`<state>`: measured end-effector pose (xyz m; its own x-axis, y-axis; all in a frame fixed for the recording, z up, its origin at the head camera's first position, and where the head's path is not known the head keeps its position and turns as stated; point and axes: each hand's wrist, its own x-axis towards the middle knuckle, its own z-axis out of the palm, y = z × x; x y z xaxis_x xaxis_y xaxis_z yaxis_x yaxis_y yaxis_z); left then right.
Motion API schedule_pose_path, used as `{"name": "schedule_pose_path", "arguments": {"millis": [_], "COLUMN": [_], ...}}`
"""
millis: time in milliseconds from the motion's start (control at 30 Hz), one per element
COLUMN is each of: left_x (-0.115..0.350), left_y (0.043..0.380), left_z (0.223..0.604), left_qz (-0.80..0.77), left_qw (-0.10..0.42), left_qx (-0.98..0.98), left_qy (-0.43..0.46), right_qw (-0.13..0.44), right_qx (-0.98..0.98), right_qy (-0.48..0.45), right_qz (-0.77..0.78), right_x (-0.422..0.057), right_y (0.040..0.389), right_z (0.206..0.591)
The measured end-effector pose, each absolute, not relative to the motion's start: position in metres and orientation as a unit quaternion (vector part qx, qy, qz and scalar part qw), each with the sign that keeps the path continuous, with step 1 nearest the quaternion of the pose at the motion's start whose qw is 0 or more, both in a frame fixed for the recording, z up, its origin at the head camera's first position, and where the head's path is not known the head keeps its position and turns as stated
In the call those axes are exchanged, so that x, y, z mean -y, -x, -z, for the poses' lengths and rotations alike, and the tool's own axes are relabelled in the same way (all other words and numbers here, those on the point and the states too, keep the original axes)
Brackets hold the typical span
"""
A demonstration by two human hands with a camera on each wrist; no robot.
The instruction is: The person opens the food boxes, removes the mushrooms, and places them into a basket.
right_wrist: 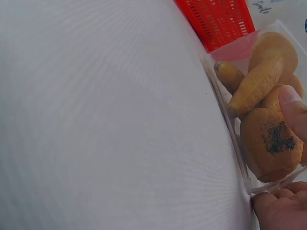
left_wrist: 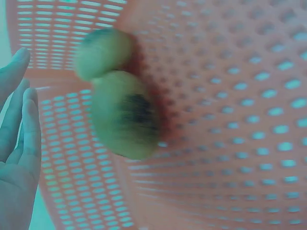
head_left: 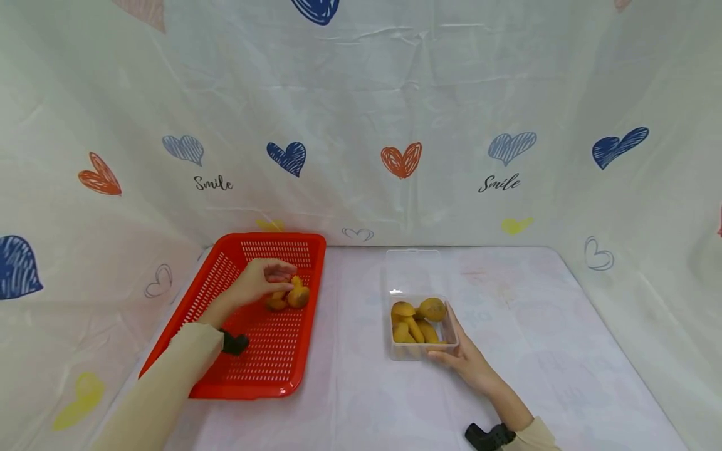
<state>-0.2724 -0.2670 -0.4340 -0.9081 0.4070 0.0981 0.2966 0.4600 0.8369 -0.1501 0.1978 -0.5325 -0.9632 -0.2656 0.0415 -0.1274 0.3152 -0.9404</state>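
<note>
Over the red basket, left hand hangs next to the yellow pieces lying near the basket's right wall. Left wrist view: fingers fairly straight, thumb apart, no piece between them. Exact count in basket unclear, hand covers part. Right hand grips the near right corner of the clear box, which holds more pieces; lid open at the back. Step looks like reaching for a piece, box steadied. Next move probably calls for curling left fingers round one.
</note>
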Motion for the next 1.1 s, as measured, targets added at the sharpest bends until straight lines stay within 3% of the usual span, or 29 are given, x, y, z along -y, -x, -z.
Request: {"name": "schedule_pose_path", "arguments": {"millis": [267, 667, 1100], "left_x": [0.250, 0.198, 0.126], "left_y": [0.270, 0.268, 0.267], "left_z": [0.405, 0.373, 0.378], "left_qz": [-0.470, -0.469, -0.433], "left_qw": [0.047, 0.091, 0.146], "left_qx": [-0.857, -0.831, -0.814], "left_qy": [-0.208, -0.286, -0.359], "right_qw": [0.065, 0.058, 0.056], "right_qx": [-0.793, -0.796, -0.783], "right_qy": [0.126, 0.133, 0.143], "right_qz": [0.592, 0.588, 0.603], "right_x": [-0.199, -0.199, -0.199], "right_y": [0.150, 0.151, 0.151], "right_z": [0.533, 0.533, 0.533]}}
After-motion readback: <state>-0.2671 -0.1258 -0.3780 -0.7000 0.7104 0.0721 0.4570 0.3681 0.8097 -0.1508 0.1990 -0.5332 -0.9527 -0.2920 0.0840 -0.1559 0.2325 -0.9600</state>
